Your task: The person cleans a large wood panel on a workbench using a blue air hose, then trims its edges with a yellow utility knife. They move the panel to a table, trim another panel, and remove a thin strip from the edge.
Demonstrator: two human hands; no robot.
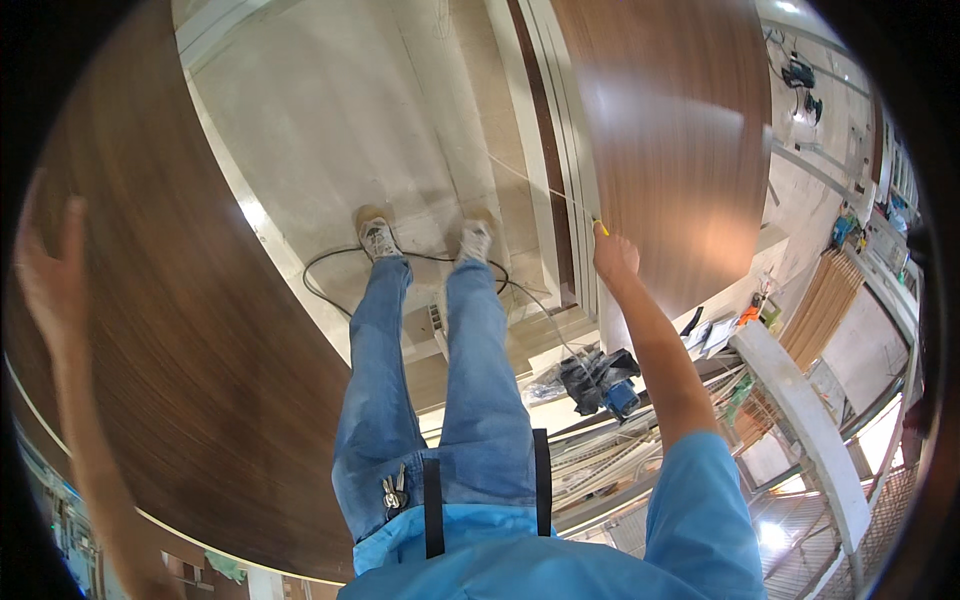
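Note:
At the far left, my left hand (52, 285) is over the dark brown wood-grain panel (190, 350), thumb and fingers apart and holding nothing. The hand is slightly blurred, and I cannot tell whether it touches the panel. My right hand (617, 258) is closed round the yellow end of a thin pale rod (545, 187). From the fist, the rod slants toward the far left, over the pale frame edge (572, 130) of a second brown panel (670, 130). The fist is close to that panel's left side; the part of the rod inside it is hidden.
My feet stand on a pale floor (330, 120) between the panels. A black cable (312, 275) loops around my feet. A blue power tool (620, 398) with black plastic lies at right, beside stacked long strips (600, 470). Brown boards (822, 310) stand farther right.

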